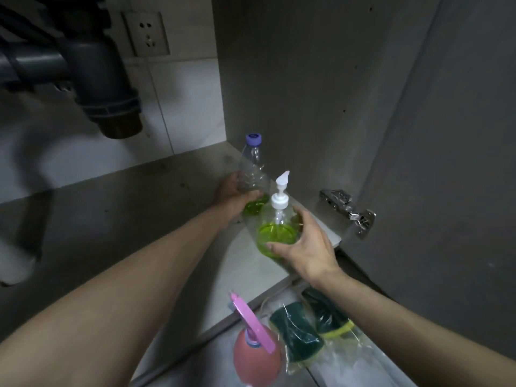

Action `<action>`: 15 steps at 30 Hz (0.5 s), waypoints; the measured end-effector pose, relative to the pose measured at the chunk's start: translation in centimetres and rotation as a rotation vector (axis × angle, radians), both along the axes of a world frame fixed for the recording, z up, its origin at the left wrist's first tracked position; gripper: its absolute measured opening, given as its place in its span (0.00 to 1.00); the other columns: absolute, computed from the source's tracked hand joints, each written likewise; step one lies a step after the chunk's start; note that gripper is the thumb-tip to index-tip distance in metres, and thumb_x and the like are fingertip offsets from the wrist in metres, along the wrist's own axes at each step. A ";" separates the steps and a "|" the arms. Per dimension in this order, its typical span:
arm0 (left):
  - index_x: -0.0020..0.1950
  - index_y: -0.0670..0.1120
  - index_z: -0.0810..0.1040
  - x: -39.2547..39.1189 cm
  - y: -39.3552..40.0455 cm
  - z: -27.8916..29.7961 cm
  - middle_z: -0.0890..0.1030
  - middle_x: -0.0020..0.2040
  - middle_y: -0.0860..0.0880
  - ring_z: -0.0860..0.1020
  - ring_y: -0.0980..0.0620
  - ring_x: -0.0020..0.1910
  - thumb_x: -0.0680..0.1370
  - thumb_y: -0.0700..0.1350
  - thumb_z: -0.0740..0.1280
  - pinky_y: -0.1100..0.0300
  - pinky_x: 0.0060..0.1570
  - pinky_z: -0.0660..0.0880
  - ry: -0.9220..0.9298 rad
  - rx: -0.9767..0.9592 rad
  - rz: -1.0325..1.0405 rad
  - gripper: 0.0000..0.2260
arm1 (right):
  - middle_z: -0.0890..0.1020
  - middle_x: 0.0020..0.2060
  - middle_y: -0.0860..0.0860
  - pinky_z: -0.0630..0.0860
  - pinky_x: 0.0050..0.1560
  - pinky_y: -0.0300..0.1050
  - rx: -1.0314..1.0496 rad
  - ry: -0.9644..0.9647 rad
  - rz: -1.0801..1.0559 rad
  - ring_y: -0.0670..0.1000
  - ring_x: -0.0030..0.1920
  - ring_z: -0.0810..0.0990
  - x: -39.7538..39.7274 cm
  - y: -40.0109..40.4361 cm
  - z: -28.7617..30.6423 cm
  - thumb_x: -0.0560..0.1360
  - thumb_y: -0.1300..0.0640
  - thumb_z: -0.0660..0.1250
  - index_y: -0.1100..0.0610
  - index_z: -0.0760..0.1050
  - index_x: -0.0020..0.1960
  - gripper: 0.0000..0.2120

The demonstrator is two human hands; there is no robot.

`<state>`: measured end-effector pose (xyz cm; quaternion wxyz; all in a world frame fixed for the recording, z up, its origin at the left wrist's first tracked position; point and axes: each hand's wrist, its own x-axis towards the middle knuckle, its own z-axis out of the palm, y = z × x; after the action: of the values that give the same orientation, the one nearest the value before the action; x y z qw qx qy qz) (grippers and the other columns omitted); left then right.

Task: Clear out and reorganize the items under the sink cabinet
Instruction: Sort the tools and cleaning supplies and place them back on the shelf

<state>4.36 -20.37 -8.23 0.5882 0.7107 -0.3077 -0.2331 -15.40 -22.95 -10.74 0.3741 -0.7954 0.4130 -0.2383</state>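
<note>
Grey cabinet walls close in a dim space under the sink, with the drain pipe (109,88) hanging at the upper left and a wall socket (146,33) on the tiled back wall; the cabinet floor (125,208) is bare except at its right rear corner, where both hands work. The left hand (236,198) has its fingers closed round the lower body of a clear bottle with a purple cap (252,163), which leans slightly and holds a little green liquid at the bottom; the right hand (308,248) wraps its fingers round the base of a pump bottle (277,222), also part full of green liquid, just beside the first, by the right edge of the cabinet floor near the door hinge (347,210). Outside the front edge, on the room floor, lie a pink spray bottle (255,356) and 2 bagged scouring sponges (315,328). Judging from this, both bottles are about to be lifted or set down together; the risks are the 2 bottles knocking into each other, the pump head catching the cabinet wall, or a 1-handed grip low on the tall clear bottle letting it tip.
</note>
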 end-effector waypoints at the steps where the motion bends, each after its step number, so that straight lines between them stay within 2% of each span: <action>1: 0.60 0.39 0.78 0.2 -0.5 -0.3 0.84 0.54 0.43 0.81 0.54 0.47 0.69 0.31 0.77 0.61 0.50 0.79 -0.013 -0.009 -0.010 0.21 | 0.79 0.64 0.45 0.76 0.64 0.50 -0.017 0.003 -0.032 0.49 0.63 0.78 0.3 -0.4 -0.1 0.60 0.41 0.82 0.45 0.63 0.74 0.48; 4: 0.61 0.39 0.77 0.6 -1.7 -0.6 0.83 0.56 0.40 0.81 0.49 0.50 0.71 0.30 0.75 0.53 0.56 0.78 -0.037 -0.023 -0.047 0.20 | 0.77 0.68 0.48 0.75 0.66 0.53 -0.021 0.009 -0.106 0.53 0.66 0.77 1.2 -2.1 -0.2 0.63 0.42 0.82 0.48 0.60 0.77 0.50; 8: 0.65 0.37 0.74 1.9 -3.0 0.0 0.81 0.61 0.39 0.80 0.46 0.56 0.72 0.30 0.74 0.49 0.62 0.77 -0.071 0.037 -0.131 0.23 | 0.76 0.71 0.50 0.72 0.67 0.51 -0.002 0.029 -0.159 0.56 0.68 0.76 2.6 -4.3 0.0 0.64 0.42 0.81 0.48 0.59 0.79 0.51; 10: 0.68 0.37 0.72 2.6 -3.3 0.1 0.80 0.62 0.41 0.80 0.46 0.57 0.73 0.30 0.74 0.52 0.60 0.78 -0.069 0.069 -0.170 0.25 | 0.76 0.71 0.50 0.73 0.67 0.52 0.003 0.042 -0.161 0.57 0.69 0.75 3.3 -4.9 0.2 0.64 0.41 0.81 0.48 0.59 0.79 0.51; 13: 0.68 0.39 0.72 3.0 -3.5 0.2 0.80 0.57 0.45 0.80 0.52 0.50 0.73 0.31 0.73 0.65 0.46 0.78 -0.064 0.103 -0.193 0.24 | 0.76 0.70 0.50 0.74 0.66 0.52 -0.017 0.060 -0.189 0.58 0.68 0.76 4.2 -5.2 0.4 0.64 0.40 0.80 0.47 0.60 0.78 0.49; 15: 0.68 0.39 0.72 3.1 -3.6 0.2 0.81 0.57 0.46 0.80 0.53 0.49 0.74 0.31 0.73 0.64 0.47 0.77 -0.061 0.123 -0.205 0.24 | 0.76 0.71 0.49 0.74 0.64 0.52 -0.026 0.054 -0.205 0.58 0.68 0.76 4.5 -4.9 0.1 0.65 0.39 0.79 0.46 0.59 0.78 0.48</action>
<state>7.44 -23.92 -8.06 0.5072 0.7169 -0.3814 -0.2887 -10.95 -27.90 -10.65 0.3262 -0.7600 0.4987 -0.2592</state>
